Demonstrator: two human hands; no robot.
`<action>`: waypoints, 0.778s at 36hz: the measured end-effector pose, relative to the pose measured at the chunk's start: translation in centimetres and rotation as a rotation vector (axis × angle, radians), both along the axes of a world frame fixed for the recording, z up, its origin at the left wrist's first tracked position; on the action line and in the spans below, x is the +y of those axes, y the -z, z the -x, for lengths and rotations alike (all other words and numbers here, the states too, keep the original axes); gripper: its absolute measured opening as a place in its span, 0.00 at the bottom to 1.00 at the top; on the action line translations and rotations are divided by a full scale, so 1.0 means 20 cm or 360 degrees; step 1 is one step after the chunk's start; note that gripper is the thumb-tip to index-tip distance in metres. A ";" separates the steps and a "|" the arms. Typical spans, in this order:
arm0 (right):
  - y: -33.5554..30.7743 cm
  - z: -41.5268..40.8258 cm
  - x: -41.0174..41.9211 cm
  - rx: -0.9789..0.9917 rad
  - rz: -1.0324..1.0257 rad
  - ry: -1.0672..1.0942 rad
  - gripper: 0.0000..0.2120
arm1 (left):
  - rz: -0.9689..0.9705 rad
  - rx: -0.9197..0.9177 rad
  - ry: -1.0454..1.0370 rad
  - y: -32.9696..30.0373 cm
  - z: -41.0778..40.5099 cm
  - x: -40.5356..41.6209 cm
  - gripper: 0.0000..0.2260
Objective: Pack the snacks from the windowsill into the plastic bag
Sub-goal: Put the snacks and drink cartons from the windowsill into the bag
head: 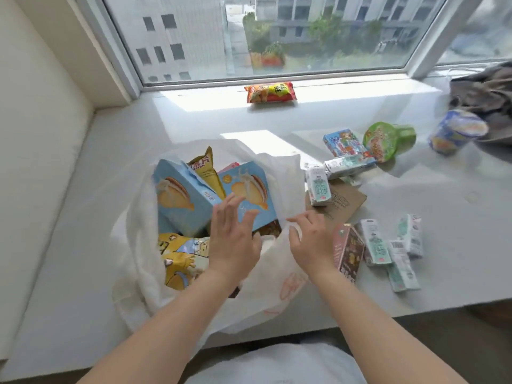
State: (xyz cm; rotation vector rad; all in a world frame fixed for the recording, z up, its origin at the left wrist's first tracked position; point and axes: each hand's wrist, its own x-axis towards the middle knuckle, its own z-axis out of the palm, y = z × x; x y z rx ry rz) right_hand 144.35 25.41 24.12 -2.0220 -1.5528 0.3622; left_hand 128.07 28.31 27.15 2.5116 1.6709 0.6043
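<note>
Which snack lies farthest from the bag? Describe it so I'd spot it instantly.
Look to the window frame at the back of the windowsill. Just below it lies a red and orange packet, alone in the sunlight, well apart from the cartons and cups at the right.

Centre frame: left hand (235,234) resting with straight fingers on a blue snack box (249,198) inside the white plastic bag (279,278); right hand (310,242) pinching the bag's rim. Right: small cartons (376,242) lying on the windowsill (457,217); top: orange packet (270,92).
</note>
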 end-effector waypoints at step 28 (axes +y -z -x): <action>0.41 -1.32 -0.29 -0.0284 0.1258 0.0420 0.30 | 0.1509 -0.0030 -0.0667 0.50 -1.15 -0.24 0.30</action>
